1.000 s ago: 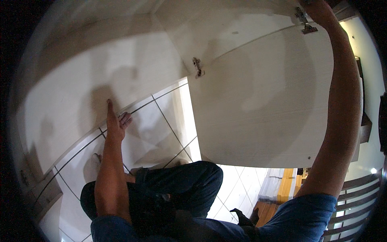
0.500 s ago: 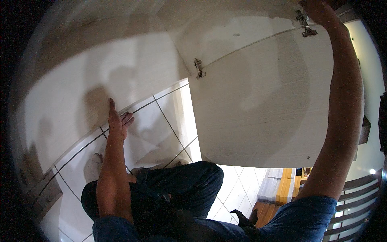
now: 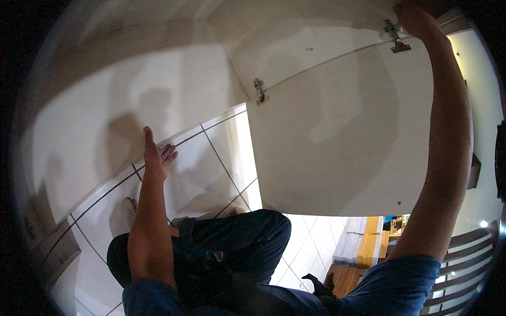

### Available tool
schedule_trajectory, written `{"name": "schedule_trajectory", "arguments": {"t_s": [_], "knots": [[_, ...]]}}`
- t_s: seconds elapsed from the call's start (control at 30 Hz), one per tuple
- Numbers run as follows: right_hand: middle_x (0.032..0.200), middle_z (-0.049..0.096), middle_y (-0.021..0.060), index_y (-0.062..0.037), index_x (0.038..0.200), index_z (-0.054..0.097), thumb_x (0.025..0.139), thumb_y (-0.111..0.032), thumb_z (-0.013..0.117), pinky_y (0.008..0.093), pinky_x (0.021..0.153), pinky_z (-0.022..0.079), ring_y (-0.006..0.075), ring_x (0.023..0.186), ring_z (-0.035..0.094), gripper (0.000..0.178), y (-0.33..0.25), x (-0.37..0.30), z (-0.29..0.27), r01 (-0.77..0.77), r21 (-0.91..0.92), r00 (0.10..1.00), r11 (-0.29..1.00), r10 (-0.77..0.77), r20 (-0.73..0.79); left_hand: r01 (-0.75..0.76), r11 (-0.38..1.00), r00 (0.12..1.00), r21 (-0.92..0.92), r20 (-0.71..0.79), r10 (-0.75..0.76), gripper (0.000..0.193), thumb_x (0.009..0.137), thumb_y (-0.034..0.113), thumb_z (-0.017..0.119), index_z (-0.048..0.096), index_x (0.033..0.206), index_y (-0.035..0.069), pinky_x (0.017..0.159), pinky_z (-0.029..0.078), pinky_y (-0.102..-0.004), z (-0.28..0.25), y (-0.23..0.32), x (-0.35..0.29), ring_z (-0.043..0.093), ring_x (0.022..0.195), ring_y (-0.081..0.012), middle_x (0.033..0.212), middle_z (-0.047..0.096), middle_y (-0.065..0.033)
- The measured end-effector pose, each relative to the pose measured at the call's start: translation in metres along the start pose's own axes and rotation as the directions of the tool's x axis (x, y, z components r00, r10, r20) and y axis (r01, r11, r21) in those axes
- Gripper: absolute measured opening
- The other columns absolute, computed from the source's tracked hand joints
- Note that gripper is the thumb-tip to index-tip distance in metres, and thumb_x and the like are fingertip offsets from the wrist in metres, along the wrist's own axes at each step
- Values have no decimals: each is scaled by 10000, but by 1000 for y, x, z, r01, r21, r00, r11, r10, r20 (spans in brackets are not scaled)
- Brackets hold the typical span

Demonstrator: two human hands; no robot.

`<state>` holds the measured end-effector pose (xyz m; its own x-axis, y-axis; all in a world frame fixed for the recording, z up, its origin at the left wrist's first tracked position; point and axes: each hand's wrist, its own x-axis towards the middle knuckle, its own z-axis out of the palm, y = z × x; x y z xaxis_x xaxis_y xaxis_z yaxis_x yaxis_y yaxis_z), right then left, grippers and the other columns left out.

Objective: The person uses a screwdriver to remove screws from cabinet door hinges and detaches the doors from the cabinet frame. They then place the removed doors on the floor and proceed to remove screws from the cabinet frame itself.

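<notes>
A pale wood-grain cabinet door (image 3: 337, 152) stands swung out in front of me. It is joined to the cabinet's side panel (image 3: 295, 58) by two metal hinges, one hinge (image 3: 260, 91) near the floor end and the other hinge (image 3: 395, 37) at the upper right. My right hand (image 3: 419, 22) reaches up beside that upper hinge, its fingertips lost in the dark at the cabinet's edge. Low on the left, my left hand (image 3: 159, 155) has its thumb raised and fingers spread, with nothing in it, by the front edge of the cabinet's pale bottom panel (image 3: 79, 142).
White floor tiles (image 3: 211, 158) with dark joints lie under my bent legs (image 3: 237, 237). Beyond the door are stacked grey and yellow pieces (image 3: 363, 242) and a brown wooden piece (image 3: 345, 279). Dark curved slats (image 3: 464, 258) stand at the right.
My left hand has shifted very slightly to the right, fingers still spread. My right hand stays by the upper hinge, and the view has moved a little.
</notes>
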<state>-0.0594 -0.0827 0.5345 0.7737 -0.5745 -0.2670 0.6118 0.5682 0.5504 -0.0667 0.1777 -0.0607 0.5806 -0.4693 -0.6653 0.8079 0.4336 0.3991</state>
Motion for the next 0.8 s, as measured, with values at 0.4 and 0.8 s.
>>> {"name": "schedule_trajectory", "arguments": {"t_s": [0.4,0.8], "knots": [[934,681,143,-82,956,666,824,-282,645,416,840,497,295,955,627,240,-18,16,13,-466,878,637,-111,647,420,1,1000,999,23,38,-2,1116,745,801,507,44,1509,132,990,414,-469,-13,0,13,434,1233,-407,1403,286,-331],[1004,639,86,-63,935,691,855,-290,593,378,885,473,252,968,572,260,-21,23,51,-11,285,952,958,97,-290,7,1000,1000,26,-1,-7,1146,693,820,552,119,1492,122,936,432,-472,-1,-1,2,475,1172,-397,1367,356,-288]]}}
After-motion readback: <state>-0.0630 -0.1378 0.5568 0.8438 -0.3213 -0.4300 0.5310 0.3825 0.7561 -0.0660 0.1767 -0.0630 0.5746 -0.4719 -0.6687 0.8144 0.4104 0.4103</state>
